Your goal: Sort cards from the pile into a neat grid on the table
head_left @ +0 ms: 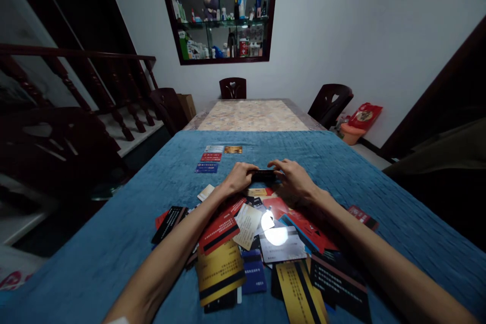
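A black card (263, 176) is held up, tilted, between my two hands above the far side of a loose pile of cards. My left hand (240, 177) pinches its left end, fingers closed. At the right end is my right hand (295, 178), with its fingers curled and the thumb by the card's edge. Below lie a red card (219, 233), a cream card (248, 225), a gold card (221, 272), a white card (283, 250) with bright glare, and a black card (341, 286), overlapping many others. My forearms hide parts of the pile.
Beyond my left hand, a light blue card (214, 149), a gold card (233, 150), a red card (211, 157) and a blue card (206, 168) lie in neat rows. A blue cloth (152, 263) covers the table's near part. Chairs (331, 104) stand around the table.
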Demonstrator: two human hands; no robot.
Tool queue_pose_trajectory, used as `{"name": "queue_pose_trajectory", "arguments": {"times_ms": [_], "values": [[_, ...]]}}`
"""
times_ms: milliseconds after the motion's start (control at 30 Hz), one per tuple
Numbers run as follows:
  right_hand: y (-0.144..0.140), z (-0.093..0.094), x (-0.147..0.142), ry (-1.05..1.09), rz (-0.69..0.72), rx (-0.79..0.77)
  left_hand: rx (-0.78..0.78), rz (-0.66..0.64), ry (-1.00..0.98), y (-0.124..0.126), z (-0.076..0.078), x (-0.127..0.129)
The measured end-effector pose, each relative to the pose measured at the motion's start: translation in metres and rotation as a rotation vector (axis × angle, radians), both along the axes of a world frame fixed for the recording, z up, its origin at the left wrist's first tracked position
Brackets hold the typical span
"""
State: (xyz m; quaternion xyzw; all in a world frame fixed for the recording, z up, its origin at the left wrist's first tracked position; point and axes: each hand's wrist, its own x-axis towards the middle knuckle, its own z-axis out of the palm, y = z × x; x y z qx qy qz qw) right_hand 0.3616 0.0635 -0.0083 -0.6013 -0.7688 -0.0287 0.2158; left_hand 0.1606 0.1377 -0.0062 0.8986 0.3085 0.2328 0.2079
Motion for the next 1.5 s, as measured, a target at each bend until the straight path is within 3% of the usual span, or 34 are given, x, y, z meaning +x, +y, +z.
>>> {"name": "queue_pose_trajectory", "arguments": {"times_ms": [433, 700, 1233, 1500], "values": [[0.000, -0.008, -0.007, -0.162, -0.046, 0.030, 0.155, 0.022, -0.015, 0.006, -0.020, 0.002], [0.001, -0.010, -0.009, -0.181, -0.053, 0.002, 0.150, 0.040, -0.015, 0.002, -0.016, 0.003], [0.001, -0.013, -0.009, -0.253, -0.029, 0.176, 0.042, 0.095, -0.115, 0.002, -0.003, 0.000], [-0.001, -0.009, -0.011, -0.274, -0.034, 0.177, 0.004, 0.101, -0.124, 0.001, -0.001, 0.001]]}}
